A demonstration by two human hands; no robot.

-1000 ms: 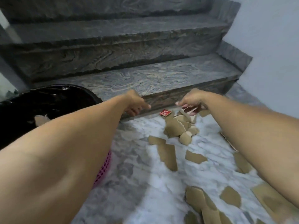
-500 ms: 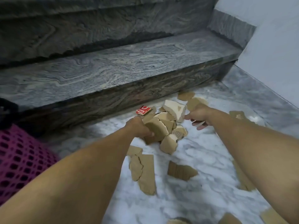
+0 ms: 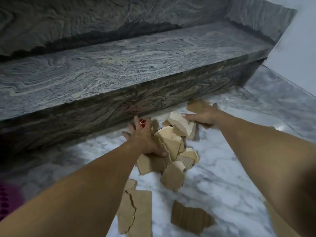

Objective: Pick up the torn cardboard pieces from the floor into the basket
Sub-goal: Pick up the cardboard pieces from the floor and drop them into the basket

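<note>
Brown torn cardboard pieces [image 3: 172, 144] lie heaped on the marble floor [image 3: 222, 194] just in front of the lowest grey stone step [image 3: 119, 69]. The left hand [image 3: 144, 137] lies on the left side of the heap with its fingers spread and fairly straight, thumb pressed against a flat piece at the heap's near edge; it presses on the pile rather than closing round anything. A small red scrap [image 3: 142, 122] shows between its fingers. The right hand [image 3: 203, 115] reaches in from the right, palm down on the far side of the heap, its thumb laid over a pale piece; its other fingers are hidden, so I cannot tell whether it grips that piece. More flat pieces [image 3: 136, 212] lie apart from the heap nearer the camera, one of them ribbed [image 3: 191, 218]. A sliver of the pink basket [image 3: 6, 200] shows at the left edge, well apart from the heap.
</note>
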